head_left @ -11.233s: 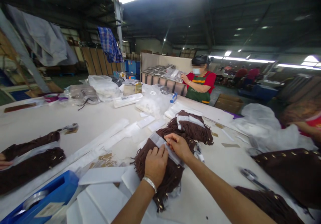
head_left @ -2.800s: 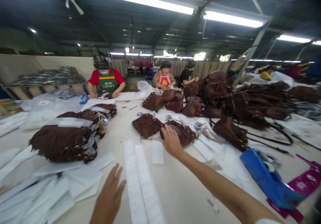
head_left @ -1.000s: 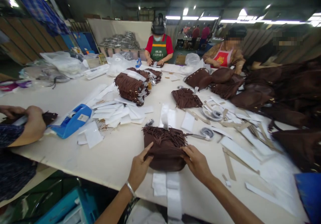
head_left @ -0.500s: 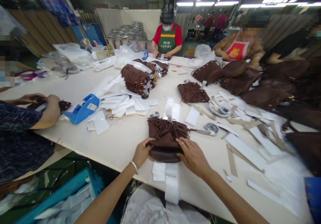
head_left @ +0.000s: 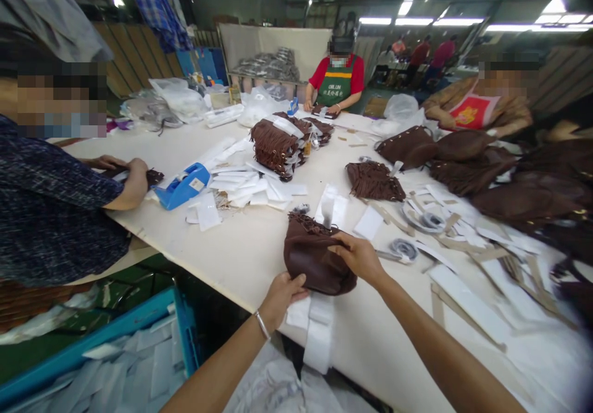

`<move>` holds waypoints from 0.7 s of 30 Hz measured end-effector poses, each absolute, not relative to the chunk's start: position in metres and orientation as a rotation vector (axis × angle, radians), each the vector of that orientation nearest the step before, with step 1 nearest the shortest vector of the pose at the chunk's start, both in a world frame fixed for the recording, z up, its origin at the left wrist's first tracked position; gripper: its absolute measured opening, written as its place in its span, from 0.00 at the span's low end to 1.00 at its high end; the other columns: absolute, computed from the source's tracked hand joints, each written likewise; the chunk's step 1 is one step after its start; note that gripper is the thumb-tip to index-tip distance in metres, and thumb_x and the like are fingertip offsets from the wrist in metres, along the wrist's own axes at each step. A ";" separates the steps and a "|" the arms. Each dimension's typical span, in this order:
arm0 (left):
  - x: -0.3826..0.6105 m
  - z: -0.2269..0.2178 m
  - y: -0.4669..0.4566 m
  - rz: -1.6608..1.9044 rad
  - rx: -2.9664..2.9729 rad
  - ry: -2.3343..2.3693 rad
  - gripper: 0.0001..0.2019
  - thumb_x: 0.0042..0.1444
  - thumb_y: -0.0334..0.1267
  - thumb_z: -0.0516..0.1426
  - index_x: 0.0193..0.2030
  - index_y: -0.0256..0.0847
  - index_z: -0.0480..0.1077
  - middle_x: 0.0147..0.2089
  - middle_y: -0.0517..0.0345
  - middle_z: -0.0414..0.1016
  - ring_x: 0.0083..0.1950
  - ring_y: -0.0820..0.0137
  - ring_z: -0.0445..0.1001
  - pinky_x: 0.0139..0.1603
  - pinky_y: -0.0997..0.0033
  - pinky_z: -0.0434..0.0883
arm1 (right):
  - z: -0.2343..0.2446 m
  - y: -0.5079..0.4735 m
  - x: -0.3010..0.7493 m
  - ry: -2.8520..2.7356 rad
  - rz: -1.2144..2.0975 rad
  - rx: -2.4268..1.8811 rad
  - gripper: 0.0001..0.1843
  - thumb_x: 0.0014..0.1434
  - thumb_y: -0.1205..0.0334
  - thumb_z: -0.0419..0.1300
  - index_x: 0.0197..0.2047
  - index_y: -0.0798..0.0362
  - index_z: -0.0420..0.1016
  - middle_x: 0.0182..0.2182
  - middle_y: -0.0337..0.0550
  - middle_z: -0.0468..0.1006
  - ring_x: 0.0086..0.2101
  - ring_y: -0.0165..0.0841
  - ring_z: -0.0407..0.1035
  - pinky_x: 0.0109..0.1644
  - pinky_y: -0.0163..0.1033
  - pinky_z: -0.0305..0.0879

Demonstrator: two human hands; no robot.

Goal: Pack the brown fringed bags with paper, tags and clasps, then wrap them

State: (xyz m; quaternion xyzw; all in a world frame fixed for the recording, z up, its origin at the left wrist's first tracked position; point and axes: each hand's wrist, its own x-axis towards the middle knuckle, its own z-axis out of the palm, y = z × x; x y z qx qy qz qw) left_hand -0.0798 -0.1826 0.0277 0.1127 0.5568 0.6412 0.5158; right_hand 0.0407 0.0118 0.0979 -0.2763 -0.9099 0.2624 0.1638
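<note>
A dark brown fringed leather bag [head_left: 319, 258] lies in front of me near the table's edge, its smooth side facing me and its fringe at the far end. My right hand [head_left: 360, 256] grips its upper right side between thumb and fingers. At the lower left corner, my left hand [head_left: 283, 299] is closed on the bag's edge, thumb on top; its other fingers are partly hidden. White paper strips [head_left: 319, 333] hang over the table edge below the bag. Just beyond it lies a clear-wrapped white sheet [head_left: 332, 206].
Another fringed bag [head_left: 374, 180] and a stack of bags [head_left: 277, 147] lie farther back. A blue tape dispenser [head_left: 183, 186] stands left, by white paper pieces [head_left: 245, 184]. Brown bags [head_left: 523, 197] and paper scraps crowd the right. A teal crate [head_left: 92, 351] sits below left. Co-workers surround the table.
The bag has been tilted and turned, showing more of its smooth side. My right hand has moved up its right side; my left has dropped to its lower corner. The view has swung left.
</note>
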 end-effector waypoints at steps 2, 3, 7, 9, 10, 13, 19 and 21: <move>-0.080 0.025 -0.175 1.533 0.249 1.380 0.22 0.49 0.48 0.66 0.43 0.32 0.72 0.40 0.45 0.79 0.35 0.65 0.78 0.41 0.62 0.77 | 0.098 0.013 0.040 -2.619 0.625 -0.830 0.08 0.62 0.58 0.57 0.42 0.47 0.76 0.31 0.35 0.81 0.32 0.34 0.73 0.34 0.34 0.62; -0.081 0.024 -0.169 1.534 0.238 1.418 0.21 0.50 0.48 0.65 0.43 0.33 0.72 0.40 0.46 0.80 0.33 0.66 0.78 0.38 0.63 0.78 | 0.097 0.012 0.040 -2.638 0.513 -0.849 0.08 0.62 0.59 0.57 0.43 0.47 0.76 0.32 0.36 0.81 0.33 0.34 0.74 0.34 0.35 0.62; -0.082 0.014 -0.149 1.539 0.177 1.589 0.17 0.53 0.45 0.62 0.43 0.34 0.72 0.32 0.51 0.79 0.25 0.67 0.76 0.26 0.67 0.75 | 0.084 -0.006 0.044 -2.738 -0.009 -0.591 0.13 0.65 0.67 0.53 0.49 0.52 0.75 0.41 0.47 0.81 0.40 0.38 0.74 0.44 0.40 0.64; -0.080 0.010 -0.145 1.527 0.142 1.628 0.15 0.52 0.44 0.62 0.41 0.34 0.73 0.28 0.53 0.78 0.23 0.66 0.75 0.23 0.67 0.74 | 0.070 -0.021 0.049 -2.737 -0.149 -0.388 0.15 0.66 0.70 0.51 0.53 0.56 0.73 0.47 0.51 0.79 0.45 0.40 0.72 0.50 0.43 0.63; -0.079 0.009 -0.145 1.517 0.125 1.630 0.15 0.51 0.44 0.62 0.40 0.33 0.73 0.26 0.53 0.78 0.22 0.65 0.75 0.23 0.66 0.74 | 0.062 -0.030 0.051 -2.723 -0.177 -0.330 0.16 0.66 0.71 0.51 0.54 0.57 0.72 0.50 0.52 0.78 0.47 0.41 0.71 0.51 0.45 0.63; -0.076 0.006 -0.150 1.490 0.079 1.584 0.18 0.50 0.47 0.62 0.40 0.33 0.73 0.27 0.49 0.79 0.24 0.61 0.77 0.24 0.63 0.75 | 0.037 -0.053 0.057 -2.680 -0.147 -0.318 0.16 0.65 0.72 0.51 0.54 0.58 0.72 0.54 0.53 0.75 0.51 0.41 0.69 0.55 0.47 0.63; -0.079 0.004 -0.161 1.505 0.023 1.455 0.29 0.57 0.62 0.51 0.49 0.36 0.72 0.38 0.44 0.80 0.33 0.60 0.80 0.32 0.61 0.77 | 0.016 -0.074 0.062 -2.674 0.036 -0.344 0.17 0.62 0.74 0.49 0.49 0.58 0.74 0.54 0.54 0.75 0.53 0.40 0.69 0.57 0.48 0.67; -0.082 0.001 -0.161 1.511 -0.005 1.441 0.30 0.57 0.62 0.51 0.52 0.36 0.71 0.39 0.44 0.80 0.36 0.60 0.80 0.33 0.61 0.76 | 0.016 -0.075 0.064 -2.682 0.058 -0.322 0.18 0.62 0.75 0.48 0.52 0.58 0.72 0.52 0.53 0.76 0.52 0.39 0.70 0.57 0.47 0.68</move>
